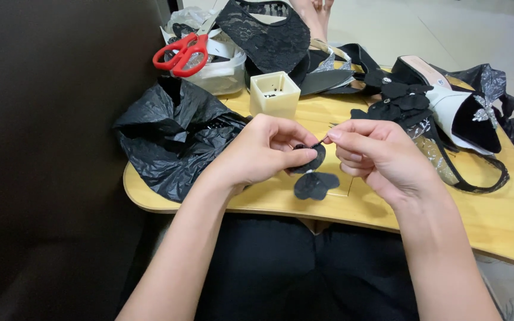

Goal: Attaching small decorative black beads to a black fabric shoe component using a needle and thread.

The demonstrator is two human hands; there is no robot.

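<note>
Head view shows the left hand (263,151) pinching a black fabric petal (310,159) above the wooden surface (507,220), the right hand (376,156) with its grip clenched on something too fine to identify at the petal's edge, probably mid-stitch, so steady alignment matters next.

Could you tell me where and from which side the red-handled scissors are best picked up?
Probably by the red loop handles of the scissors, coming from above and the left. The handles lie uppermost and exposed on the white bag, while the blades point right, down into the clutter. Both the left hand and the right hand are busy with a black fabric piece.
</note>
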